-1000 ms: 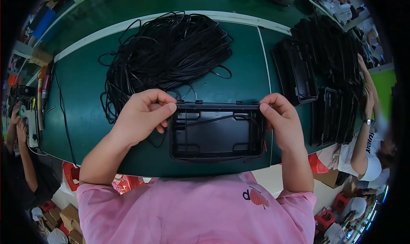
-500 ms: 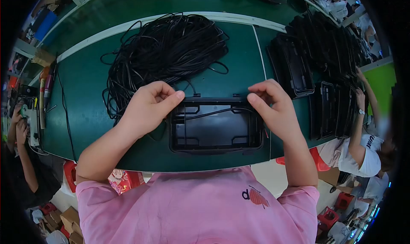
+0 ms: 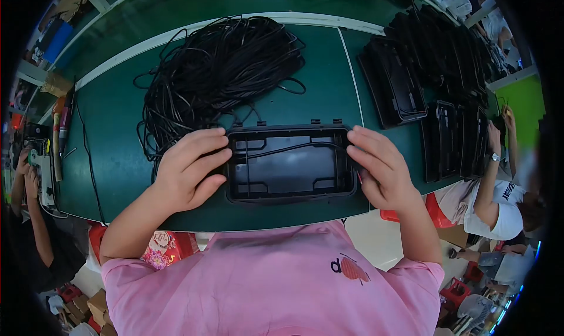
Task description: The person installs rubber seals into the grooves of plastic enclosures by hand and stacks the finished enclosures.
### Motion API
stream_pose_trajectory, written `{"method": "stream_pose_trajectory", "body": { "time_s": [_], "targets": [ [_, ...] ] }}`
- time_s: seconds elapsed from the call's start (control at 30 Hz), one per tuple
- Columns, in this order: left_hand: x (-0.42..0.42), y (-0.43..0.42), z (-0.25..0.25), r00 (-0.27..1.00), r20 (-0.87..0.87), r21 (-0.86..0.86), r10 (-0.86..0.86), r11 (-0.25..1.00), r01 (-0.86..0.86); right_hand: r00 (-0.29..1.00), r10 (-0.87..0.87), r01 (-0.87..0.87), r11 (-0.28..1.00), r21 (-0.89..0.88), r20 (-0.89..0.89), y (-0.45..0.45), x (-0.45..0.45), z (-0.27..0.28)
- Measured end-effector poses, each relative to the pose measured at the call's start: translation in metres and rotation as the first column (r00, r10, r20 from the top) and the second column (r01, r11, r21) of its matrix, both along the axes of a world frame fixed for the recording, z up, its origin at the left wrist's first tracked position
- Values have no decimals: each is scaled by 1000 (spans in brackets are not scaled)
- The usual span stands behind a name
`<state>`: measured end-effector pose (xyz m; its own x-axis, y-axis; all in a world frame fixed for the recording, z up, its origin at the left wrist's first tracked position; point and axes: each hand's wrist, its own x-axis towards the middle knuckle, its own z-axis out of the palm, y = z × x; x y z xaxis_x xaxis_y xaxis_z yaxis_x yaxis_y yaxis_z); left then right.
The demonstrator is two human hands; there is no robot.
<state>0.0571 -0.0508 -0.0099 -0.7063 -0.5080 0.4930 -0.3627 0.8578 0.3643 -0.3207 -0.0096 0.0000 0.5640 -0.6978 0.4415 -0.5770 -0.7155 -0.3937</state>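
Observation:
A black rectangular plastic box (image 3: 288, 165) lies in front of me on the green table, its inside facing up and small hinge tabs along its far edge. A black cable (image 3: 294, 150) runs through it from side to side. My left hand (image 3: 194, 168) grips the box's left side, fingers together along the wall and thumb near the front corner. On the opposite side, my right hand (image 3: 382, 165) holds the right wall the same way. A short red wire end shows beside the right thumb.
A big heap of black cable (image 3: 223, 71) lies behind the box. More black boxes (image 3: 393, 83) are stacked at the right. Soldering-iron-like tools (image 3: 63, 124) lie at the left. People's hands work at both sides.
Both hands have shifted from the far corners of the box down to its sides, with fingers now laid along the walls. The box's far edge has tilted, showing more hinge tabs.

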Motion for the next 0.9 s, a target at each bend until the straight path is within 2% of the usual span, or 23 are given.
{"method": "stream_pose_trajectory", "body": {
  "time_s": [0.23, 0.3, 0.33, 0.4, 0.63, 0.7, 0.77, 0.9],
  "targets": [
    [2, 20, -3, 996, 83, -139, -34, 989, 45, 996, 85, -86, 996, -26, -31, 26, -1, 5],
    [0, 24, -3, 995, 98, -168, -9, 985, 26, 1000, -10, 7, 988, -154, -19, 33, 5, -8],
    [-4, 26, -1, 998, 67, -161, 16, 987, -5, 1000, -10, 7, 988, -153, -20, 35, 7, -12],
    [-5, 28, -1, 999, 34, -151, 40, 988, -34, 997, -45, 59, 966, -250, 63, 38, 10, -19],
    [-5, 30, -3, 1000, 3, -189, 2, 982, -2, 998, -15, 33, 953, -301, 61, 37, 12, -25],
    [-4, 32, -6, 1000, -12, -197, -11, 980, 9, 995, -46, 73, 945, -318, 92, 41, 16, -22],
    [-1, 34, -13, 995, 6, -296, -102, 950, 99, 994, -38, 68, 941, -332, 98, 41, 17, -25],
    [-6, 36, -10, 998, -16, -232, -66, 971, 60, 986, -58, 110, 931, -349, 158, 44, 20, -36]
  ]
}}
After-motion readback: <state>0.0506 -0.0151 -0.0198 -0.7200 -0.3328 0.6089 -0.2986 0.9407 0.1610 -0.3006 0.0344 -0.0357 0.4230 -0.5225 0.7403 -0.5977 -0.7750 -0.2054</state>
